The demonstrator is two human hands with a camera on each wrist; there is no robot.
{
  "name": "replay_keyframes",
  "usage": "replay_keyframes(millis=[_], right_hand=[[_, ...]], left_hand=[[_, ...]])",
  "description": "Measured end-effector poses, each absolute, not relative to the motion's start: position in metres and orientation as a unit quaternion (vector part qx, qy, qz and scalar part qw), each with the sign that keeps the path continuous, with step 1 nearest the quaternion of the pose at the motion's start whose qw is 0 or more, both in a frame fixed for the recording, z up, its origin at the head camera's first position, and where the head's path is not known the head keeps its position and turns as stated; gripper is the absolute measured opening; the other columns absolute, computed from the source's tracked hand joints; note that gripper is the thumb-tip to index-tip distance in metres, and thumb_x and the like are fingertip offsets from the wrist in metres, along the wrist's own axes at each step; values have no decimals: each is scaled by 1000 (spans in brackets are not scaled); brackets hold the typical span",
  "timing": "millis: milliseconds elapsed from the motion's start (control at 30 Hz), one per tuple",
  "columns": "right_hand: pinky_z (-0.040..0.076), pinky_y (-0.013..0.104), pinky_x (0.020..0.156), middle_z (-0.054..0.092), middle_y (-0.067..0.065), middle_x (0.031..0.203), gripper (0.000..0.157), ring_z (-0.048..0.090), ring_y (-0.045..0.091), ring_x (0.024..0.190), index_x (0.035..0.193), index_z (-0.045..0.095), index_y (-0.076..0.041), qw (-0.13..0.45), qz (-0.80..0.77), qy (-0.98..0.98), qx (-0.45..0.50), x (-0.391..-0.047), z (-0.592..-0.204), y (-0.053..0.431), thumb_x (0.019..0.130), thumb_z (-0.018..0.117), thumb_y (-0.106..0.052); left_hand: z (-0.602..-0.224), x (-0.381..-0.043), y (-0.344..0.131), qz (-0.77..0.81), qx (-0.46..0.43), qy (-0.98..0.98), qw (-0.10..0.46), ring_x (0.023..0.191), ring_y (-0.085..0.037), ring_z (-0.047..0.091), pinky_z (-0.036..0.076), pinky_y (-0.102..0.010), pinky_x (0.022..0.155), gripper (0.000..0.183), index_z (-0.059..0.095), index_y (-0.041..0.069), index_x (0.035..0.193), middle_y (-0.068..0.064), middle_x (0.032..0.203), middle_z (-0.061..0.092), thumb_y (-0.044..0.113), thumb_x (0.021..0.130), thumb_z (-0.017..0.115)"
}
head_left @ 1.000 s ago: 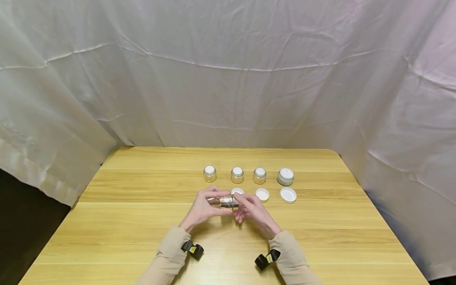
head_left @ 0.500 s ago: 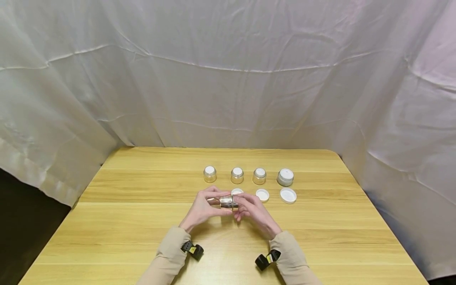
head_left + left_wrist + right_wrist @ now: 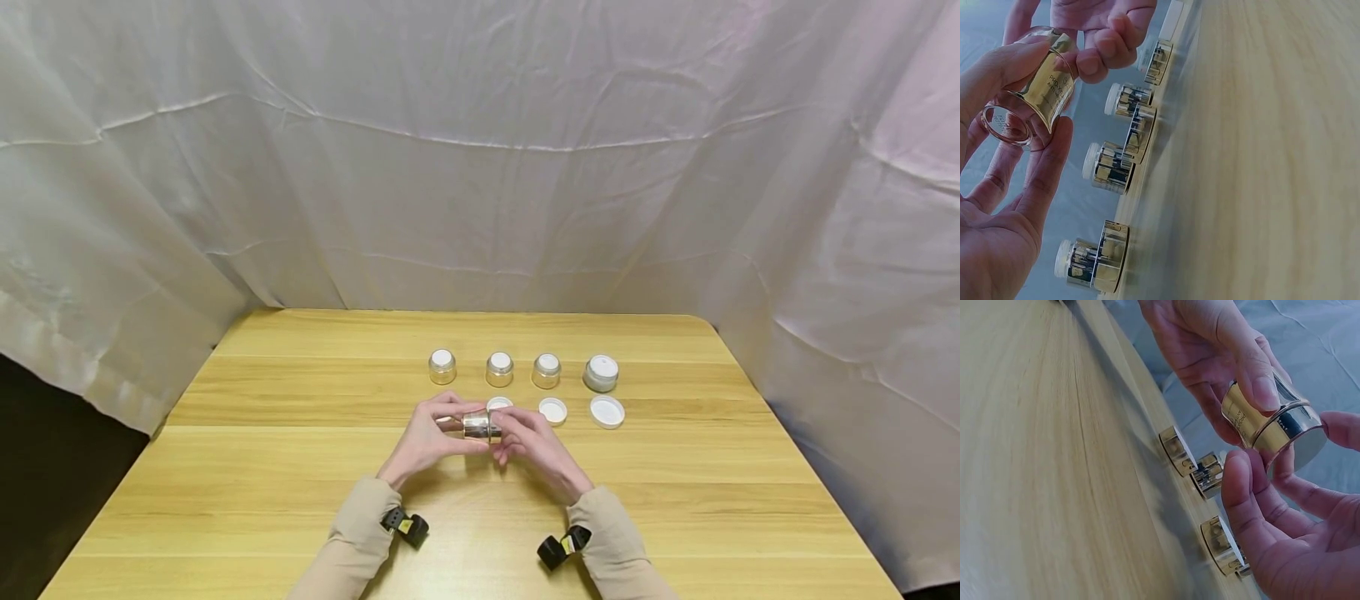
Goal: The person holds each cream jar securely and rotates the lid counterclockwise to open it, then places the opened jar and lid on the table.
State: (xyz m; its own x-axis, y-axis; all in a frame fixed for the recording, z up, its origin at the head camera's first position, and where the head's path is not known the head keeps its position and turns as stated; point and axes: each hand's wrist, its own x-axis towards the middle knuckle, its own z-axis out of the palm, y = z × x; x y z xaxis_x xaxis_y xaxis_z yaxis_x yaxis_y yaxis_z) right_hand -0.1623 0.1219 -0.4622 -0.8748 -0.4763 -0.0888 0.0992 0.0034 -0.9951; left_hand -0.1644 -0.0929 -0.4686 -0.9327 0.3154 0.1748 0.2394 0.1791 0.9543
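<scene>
Between my two hands a shiny gold cosmetic jar (image 3: 476, 426) lies on its side above the table. My left hand (image 3: 426, 435) holds its body, with the thumb along the printed gold wall, as the right wrist view shows. The clear rounded base (image 3: 1007, 125) faces left. My right hand (image 3: 538, 443) grips the gold lid (image 3: 1294, 424) at the other end with its fingertips. Lid and jar body meet at a rim; whether the lid is loose cannot be told.
Behind the hands stands a row of several jars with white tops, among them a left jar (image 3: 442, 373) and a wider right jar (image 3: 601, 382). Upturned lids with white insides lie before it, including a middle lid (image 3: 552, 410) and a right lid (image 3: 607, 411). A pale curtain (image 3: 480, 208) hangs behind the table.
The fingers of my right hand have shifted slightly on the lid since a second ago. The left hand and the jar keep their place.
</scene>
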Motion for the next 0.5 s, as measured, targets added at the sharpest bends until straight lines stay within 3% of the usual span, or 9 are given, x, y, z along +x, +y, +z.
replay_keyframes(millis=[500], right_hand=[[58, 25, 75, 67, -1, 100, 51, 64, 12, 79, 137, 46, 10, 200, -703, 668, -141, -161, -463, 122, 101, 56, -25]], left_hand=[[-468, -164, -93, 614, 180, 768, 32, 101, -15, 62, 55, -37, 100, 58, 72, 11, 122, -9, 104, 65, 14, 67, 93]])
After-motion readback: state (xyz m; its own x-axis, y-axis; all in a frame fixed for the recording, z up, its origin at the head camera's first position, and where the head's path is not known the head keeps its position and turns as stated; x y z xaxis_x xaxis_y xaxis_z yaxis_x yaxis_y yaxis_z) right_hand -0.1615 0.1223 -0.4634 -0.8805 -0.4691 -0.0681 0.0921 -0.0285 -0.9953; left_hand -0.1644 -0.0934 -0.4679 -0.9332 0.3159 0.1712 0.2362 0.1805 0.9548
